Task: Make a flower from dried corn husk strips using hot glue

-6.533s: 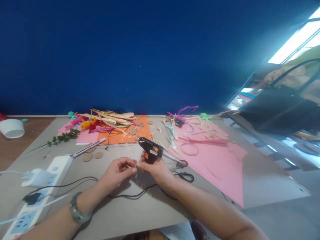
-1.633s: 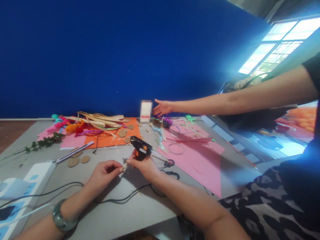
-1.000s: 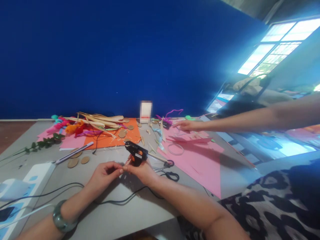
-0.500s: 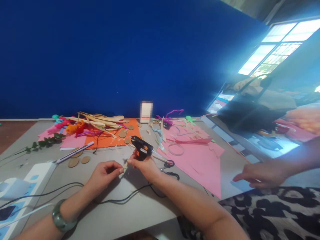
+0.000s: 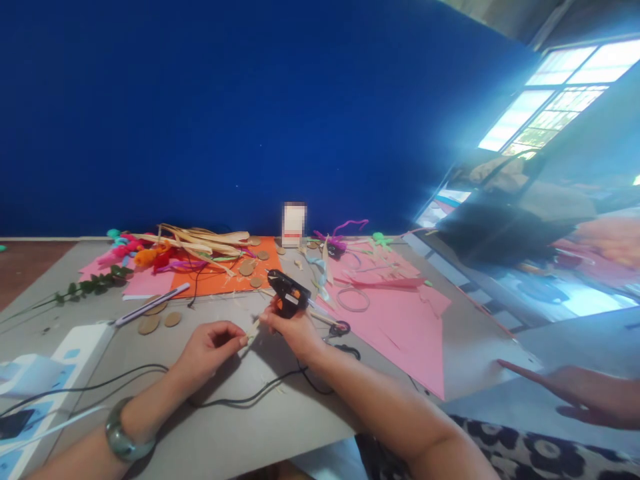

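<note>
My left hand (image 5: 213,348) is closed in a pinch on one end of a short pale strip (image 5: 253,331), which looks like raffia or dried husk. My right hand (image 5: 299,333) grips a black glue gun (image 5: 289,293) with an orange trigger, its nozzle tilted up to the left. The right fingertips are close to the strip's other end; whether they touch it I cannot tell. Scissors (image 5: 347,351) with dark handles lie just right of my right wrist. A black cable (image 5: 240,402) runs along the table below both hands.
A white power strip (image 5: 83,353) stands at the left, near a pen-like cutter (image 5: 153,305) and wooden discs (image 5: 149,325). Raffia strips (image 5: 210,240) lie on orange paper (image 5: 225,285) behind. Pink paper (image 5: 400,340) covers the right side. Another person's hand (image 5: 590,393) points from the right.
My right hand and the glue gun have shifted slightly to the right. My left hand has barely moved. The other person's hand has drawn back to the right, its index finger stretched out.
</note>
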{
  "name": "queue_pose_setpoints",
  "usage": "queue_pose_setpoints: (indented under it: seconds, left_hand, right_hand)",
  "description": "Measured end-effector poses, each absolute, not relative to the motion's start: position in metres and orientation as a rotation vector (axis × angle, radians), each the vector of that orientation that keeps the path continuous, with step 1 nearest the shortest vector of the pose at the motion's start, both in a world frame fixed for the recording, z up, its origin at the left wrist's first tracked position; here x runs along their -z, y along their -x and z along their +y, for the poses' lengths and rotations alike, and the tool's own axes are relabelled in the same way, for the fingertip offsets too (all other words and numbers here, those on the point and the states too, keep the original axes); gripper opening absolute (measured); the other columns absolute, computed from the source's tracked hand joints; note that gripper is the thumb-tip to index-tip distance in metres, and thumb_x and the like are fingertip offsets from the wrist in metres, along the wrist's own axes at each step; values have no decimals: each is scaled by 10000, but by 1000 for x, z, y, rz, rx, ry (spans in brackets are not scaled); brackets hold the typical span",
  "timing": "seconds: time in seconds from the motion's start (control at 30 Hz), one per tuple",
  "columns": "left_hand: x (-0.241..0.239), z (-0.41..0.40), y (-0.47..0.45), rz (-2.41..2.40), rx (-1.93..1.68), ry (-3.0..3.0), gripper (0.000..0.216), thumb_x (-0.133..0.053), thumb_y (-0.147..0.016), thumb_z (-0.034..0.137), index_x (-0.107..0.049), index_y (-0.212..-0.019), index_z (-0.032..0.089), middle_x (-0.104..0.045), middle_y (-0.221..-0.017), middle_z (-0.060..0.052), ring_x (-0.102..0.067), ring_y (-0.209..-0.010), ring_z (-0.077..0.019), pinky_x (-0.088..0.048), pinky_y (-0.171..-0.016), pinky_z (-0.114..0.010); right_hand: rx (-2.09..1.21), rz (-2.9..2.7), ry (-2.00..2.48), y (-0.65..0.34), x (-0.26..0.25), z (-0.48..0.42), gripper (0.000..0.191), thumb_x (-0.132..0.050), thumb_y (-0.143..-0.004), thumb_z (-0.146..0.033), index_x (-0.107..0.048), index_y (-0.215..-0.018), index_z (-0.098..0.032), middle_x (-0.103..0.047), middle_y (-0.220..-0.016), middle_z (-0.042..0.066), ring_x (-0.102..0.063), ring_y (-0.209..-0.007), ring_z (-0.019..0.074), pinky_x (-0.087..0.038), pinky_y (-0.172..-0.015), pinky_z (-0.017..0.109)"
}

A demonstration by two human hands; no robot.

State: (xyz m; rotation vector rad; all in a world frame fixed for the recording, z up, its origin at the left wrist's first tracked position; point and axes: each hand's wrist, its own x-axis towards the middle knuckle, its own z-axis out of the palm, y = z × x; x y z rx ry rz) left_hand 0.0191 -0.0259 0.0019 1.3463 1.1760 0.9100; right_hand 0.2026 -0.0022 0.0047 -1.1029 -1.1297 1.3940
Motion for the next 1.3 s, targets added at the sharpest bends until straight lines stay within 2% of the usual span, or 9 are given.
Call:
queue_pose_setpoints:
  seconds: [0.27, 0.37, 0.47, 0.6, 0.73, 0.93, 1.3]
  left_hand:
    - [-1, -25, -18, 1193, -938, -1316, 230, -726, -631, 366, -662, -638, 145, -588, -519, 8, -467, -471, -100, -366, -459, -203]
    - [1, -24, -17, 1207, -967, -1293, 241, -724, -649, 377, -666, -659, 143, -576, -505, 15, -461, -458, -97, -357, -445, -199]
    - [5, -24, -17, 1193, -983, -1276, 240, -717, -675, 377, -672, -685, 142, -563, -478, 25, -451, -440, -94, -350, -435, -196]
    - [9, -25, -18, 1130, -997, -1320, 206, -716, -690, 353, -691, -685, 148, -649, -558, -6, -513, -482, -108, -389, -465, -199]
    - [10, -26, -20, 1068, -957, -1373, 161, -704, -703, 312, -710, -696, 151, -702, -633, -27, -562, -539, -122, -423, -511, -202]
    - [13, -26, -19, 1093, -930, -1408, 161, -694, -701, 301, -699, -690, 141, -680, -606, -20, -543, -533, -118, -420, -511, -203]
    - [9, -25, -19, 1103, -915, -1381, 205, -702, -696, 332, -672, -680, 130, -623, -574, 0, -490, -514, -98, -399, -508, -201]
  right_hand:
    - [-1283, -1104, 1115, -205, -7, 3, 305, -746, -623, -328, -518, -774, -194, -544, -640, -54, -466, -498, 97, -412, -510, 257]
    - [-1290, -1102, 1130, -205, -6, 2, 286, -723, -668, -360, -528, -790, -191, -554, -606, -53, -474, -474, 98, -412, -520, 263]
    - [-1336, -1168, 1137, -203, -2, -3, 299, -753, -652, -360, -548, -773, -179, -577, -611, -41, -478, -483, 95, -415, -518, 255]
    - [-1463, -1254, 1097, -197, 7, -14, 331, -792, -617, -365, -583, -785, -170, -648, -712, 4, -536, -561, 115, -452, -545, 257]
    - [-1494, -1276, 1103, -192, 8, -20, 298, -784, -634, -362, -597, -763, -170, -629, -676, -12, -547, -574, 116, -454, -573, 255]
    - [-1474, -1314, 1148, -193, 2, -19, 280, -765, -650, -382, -598, -733, -173, -601, -640, -25, -559, -611, 131, -459, -620, 267]
    - [-1368, -1315, 1187, -198, 17, -12, 359, -789, -622, -383, -584, -836, -181, -633, -659, -22, -579, -608, 143, -464, -599, 269]
